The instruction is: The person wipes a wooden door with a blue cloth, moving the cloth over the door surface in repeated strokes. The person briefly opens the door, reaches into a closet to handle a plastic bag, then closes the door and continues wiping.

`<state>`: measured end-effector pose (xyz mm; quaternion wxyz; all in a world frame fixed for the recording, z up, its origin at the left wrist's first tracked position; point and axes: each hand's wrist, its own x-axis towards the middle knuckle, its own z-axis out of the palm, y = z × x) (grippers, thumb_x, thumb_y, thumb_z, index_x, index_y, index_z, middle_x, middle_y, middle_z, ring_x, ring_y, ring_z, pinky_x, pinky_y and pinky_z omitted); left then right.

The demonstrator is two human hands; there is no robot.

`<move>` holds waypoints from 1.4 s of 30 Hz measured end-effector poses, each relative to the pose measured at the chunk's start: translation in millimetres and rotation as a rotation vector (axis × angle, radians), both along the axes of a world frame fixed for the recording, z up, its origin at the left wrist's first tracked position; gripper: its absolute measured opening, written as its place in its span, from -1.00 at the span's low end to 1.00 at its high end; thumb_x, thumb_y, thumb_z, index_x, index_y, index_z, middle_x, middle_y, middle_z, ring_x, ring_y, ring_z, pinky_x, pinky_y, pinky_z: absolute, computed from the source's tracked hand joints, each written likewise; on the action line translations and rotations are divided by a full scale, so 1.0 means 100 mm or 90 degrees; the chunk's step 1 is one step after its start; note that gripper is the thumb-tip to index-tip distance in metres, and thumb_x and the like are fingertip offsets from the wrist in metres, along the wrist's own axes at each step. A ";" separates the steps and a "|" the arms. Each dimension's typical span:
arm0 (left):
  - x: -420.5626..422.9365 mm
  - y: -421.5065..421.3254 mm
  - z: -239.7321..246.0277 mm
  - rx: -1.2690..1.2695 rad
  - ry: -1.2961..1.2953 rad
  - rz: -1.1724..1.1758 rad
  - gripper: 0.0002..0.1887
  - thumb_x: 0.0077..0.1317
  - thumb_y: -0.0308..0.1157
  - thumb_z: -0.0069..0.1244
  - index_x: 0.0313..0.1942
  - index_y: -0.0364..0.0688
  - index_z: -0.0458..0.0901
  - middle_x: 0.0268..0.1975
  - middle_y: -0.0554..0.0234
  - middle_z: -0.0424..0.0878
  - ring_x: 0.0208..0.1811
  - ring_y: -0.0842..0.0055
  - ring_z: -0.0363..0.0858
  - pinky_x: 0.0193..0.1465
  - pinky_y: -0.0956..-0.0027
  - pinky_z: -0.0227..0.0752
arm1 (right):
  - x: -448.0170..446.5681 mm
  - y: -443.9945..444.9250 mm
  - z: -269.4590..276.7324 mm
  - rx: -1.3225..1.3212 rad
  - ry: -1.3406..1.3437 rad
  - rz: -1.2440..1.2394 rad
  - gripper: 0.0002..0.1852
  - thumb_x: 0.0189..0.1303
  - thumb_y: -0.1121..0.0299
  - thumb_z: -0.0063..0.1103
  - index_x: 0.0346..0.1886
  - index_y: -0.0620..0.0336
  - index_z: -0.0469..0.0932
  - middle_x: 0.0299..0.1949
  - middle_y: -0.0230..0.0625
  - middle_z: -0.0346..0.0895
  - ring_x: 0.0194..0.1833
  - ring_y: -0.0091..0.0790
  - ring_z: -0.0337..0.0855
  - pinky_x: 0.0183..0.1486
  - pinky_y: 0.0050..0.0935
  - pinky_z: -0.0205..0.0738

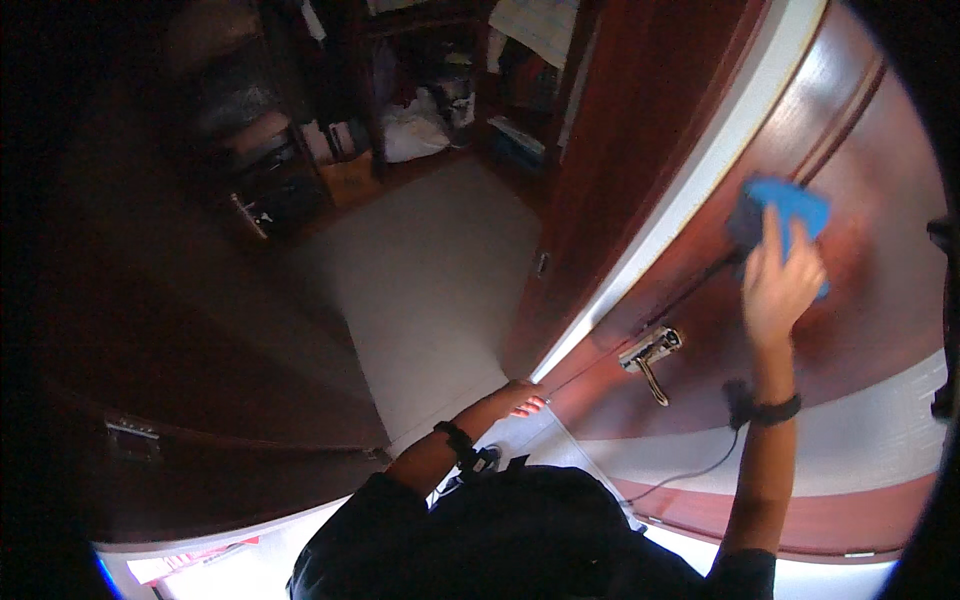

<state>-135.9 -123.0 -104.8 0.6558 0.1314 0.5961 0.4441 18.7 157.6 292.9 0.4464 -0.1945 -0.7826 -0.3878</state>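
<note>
My right hand (781,285) presses a blue cloth (799,206) against a reddish-brown wooden door (847,255), above its metal lever handle (651,356). The fingers lie over the cloth, which shows on both sides of them. Low in the middle, my left hand (529,397) is at the lower end of the pale edge strip (645,240); its fingers are curled, and whether they grip anything is hidden. Both wrists wear dark bands, and a thin cable (694,474) hangs from the right one.
Beyond the doorway lies a grey floor (427,300) with dark wooden shelves behind. A white bag (412,135) and an orange-brown box (350,180) stand there. Another dark wooden panel (225,420) is on the left, with a metal fitting (133,429).
</note>
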 end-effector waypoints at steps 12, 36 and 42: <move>0.05 0.31 0.42 0.017 0.010 -0.084 -0.53 0.42 0.10 -0.05 0.10 -0.05 0.57 -0.02 0.27 0.73 -0.03 0.46 0.67 0.00 0.21 0.52 | 0.99 -0.14 -0.02 -0.142 -0.258 -0.064 -0.44 0.19 0.49 0.17 0.31 -0.15 0.54 0.10 -0.21 0.53 -0.02 -0.12 0.55 -0.07 -0.10 0.41; 0.30 0.50 2.04 0.189 0.134 -0.114 -0.57 0.47 0.00 -0.06 0.03 -0.19 0.60 -0.11 0.22 0.73 -0.14 0.49 0.67 -0.15 0.32 0.59 | 0.73 -0.98 1.20 -0.045 -0.151 -0.030 -0.52 0.28 0.38 0.06 0.29 -0.12 0.56 0.24 -0.27 0.46 0.09 -0.13 0.51 0.03 -0.11 0.36; 0.32 0.33 1.66 0.117 0.119 -0.046 -0.52 0.46 0.08 -0.04 0.06 -0.16 0.62 -0.10 0.25 0.73 -0.13 0.50 0.65 -0.11 0.33 0.57 | 0.31 -0.53 0.72 -0.036 -0.150 0.012 -0.57 0.31 0.38 0.06 0.26 -0.07 0.56 0.17 -0.28 0.50 0.02 -0.16 0.53 -0.07 -0.14 0.35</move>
